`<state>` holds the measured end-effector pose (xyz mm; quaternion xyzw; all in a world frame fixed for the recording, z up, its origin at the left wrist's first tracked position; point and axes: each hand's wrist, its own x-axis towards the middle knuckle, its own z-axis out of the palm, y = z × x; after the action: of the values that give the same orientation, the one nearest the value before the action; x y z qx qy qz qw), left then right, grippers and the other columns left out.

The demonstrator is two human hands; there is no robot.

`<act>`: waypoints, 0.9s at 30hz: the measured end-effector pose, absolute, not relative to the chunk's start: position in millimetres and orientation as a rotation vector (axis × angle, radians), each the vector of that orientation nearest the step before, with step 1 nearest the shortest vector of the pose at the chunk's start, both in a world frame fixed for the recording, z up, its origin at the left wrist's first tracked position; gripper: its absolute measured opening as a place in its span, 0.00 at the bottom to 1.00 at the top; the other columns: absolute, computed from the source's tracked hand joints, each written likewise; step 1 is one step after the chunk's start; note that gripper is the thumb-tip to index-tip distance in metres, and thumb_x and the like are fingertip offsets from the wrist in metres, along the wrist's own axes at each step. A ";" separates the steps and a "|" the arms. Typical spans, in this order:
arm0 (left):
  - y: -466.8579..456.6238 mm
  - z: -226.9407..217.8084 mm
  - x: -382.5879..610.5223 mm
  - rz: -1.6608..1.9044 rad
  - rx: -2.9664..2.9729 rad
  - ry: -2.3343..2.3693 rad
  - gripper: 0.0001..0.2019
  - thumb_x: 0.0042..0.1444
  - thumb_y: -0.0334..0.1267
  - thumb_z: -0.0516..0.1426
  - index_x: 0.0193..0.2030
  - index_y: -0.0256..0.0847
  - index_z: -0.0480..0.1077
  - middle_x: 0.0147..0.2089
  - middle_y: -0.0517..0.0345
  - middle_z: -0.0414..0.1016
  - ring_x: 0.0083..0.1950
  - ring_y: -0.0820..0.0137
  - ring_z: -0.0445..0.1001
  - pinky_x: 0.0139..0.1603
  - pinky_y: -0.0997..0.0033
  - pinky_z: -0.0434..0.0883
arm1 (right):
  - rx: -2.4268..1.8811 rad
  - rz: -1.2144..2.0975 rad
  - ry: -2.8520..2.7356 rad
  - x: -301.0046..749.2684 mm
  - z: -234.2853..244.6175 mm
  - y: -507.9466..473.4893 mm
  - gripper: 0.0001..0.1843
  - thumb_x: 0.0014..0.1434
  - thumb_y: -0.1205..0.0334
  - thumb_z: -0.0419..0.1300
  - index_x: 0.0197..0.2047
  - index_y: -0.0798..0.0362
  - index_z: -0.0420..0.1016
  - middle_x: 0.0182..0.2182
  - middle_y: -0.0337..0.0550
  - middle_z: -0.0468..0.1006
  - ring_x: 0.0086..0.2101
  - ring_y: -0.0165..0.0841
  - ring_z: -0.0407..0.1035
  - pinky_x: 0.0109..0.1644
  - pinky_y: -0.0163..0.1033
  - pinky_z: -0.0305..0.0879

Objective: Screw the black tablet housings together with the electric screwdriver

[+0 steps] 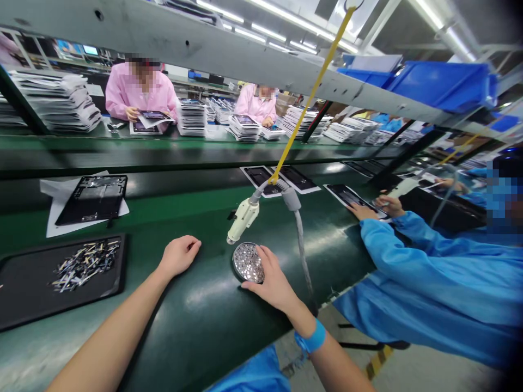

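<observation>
My left arm reaches forward, bare, across the green tabletop [196, 326]. My left hand [180, 255] rests on it knuckles up, with the fingers curled loosely under. It grips nothing and touches only the tabletop.

My right arm comes in from the lower right with a blue wristband [312, 338] at the wrist. My right hand [272, 280] lies palm down and open, fingers stretched forward and slightly spread. The fingertips rest against the near right edge of a round dish of small screws [247, 263]. I touch the dish but do not clasp it, and it sits on the tabletop between my two hands, closer to the right one.

Just beyond the dish, above the gap between my hands, a pale electric screwdriver [243, 219] hangs tilted from a yellow cord [310, 98], tip pointing down and to the left. A grey hose [301, 245] drops from it past my right hand.

Well to the left of my left hand lies a black tray [24, 288] with a heap of small metal parts [85, 264]. Beyond it, a black device shell [93, 198] lies on a white sheet [55, 190].

To the right of my right hand, a co-worker's blue sleeve [408, 250] stretches over the tabletop. That person's hand [363, 211] rests on another dark panel [351, 197].
</observation>
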<state>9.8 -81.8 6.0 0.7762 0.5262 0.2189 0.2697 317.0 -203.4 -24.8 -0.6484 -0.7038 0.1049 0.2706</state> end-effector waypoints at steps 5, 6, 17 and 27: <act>-81.1 5.0 10.8 0.602 2.092 1.422 0.15 0.66 0.45 0.51 0.38 0.44 0.77 0.37 0.57 0.81 0.37 0.66 0.76 0.38 0.68 0.66 | -1.656 0.258 -2.035 314.7 -22.4 -200.7 0.42 0.54 0.47 0.72 0.69 0.48 0.66 0.71 0.59 0.57 0.70 0.57 0.52 0.71 0.67 0.57; -81.3 5.6 11.1 0.599 2.092 1.422 0.15 0.66 0.44 0.51 0.38 0.44 0.77 0.36 0.57 0.81 0.36 0.66 0.76 0.38 0.68 0.66 | -1.619 0.242 -2.076 314.6 -21.8 -201.4 0.39 0.55 0.47 0.71 0.67 0.48 0.69 0.72 0.58 0.56 0.71 0.58 0.50 0.71 0.68 0.57; -82.8 9.2 11.9 0.582 2.087 1.425 0.15 0.66 0.44 0.51 0.37 0.43 0.77 0.36 0.57 0.81 0.37 0.65 0.76 0.38 0.68 0.66 | -1.519 0.153 -2.199 309.2 -17.1 -205.3 0.32 0.54 0.45 0.72 0.61 0.44 0.76 0.71 0.55 0.61 0.71 0.59 0.51 0.68 0.73 0.56; -84.1 10.7 12.3 0.591 2.078 1.434 0.16 0.66 0.44 0.51 0.36 0.43 0.77 0.35 0.57 0.81 0.36 0.66 0.76 0.37 0.69 0.66 | -1.509 0.088 -2.260 308.5 -17.1 -211.0 0.35 0.56 0.45 0.71 0.64 0.45 0.73 0.71 0.57 0.59 0.71 0.60 0.50 0.69 0.75 0.52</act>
<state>12.3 -84.1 10.7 0.7715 0.5322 0.2194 0.2710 308.5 -211.0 -17.1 -0.5425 -0.8129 0.0317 0.2097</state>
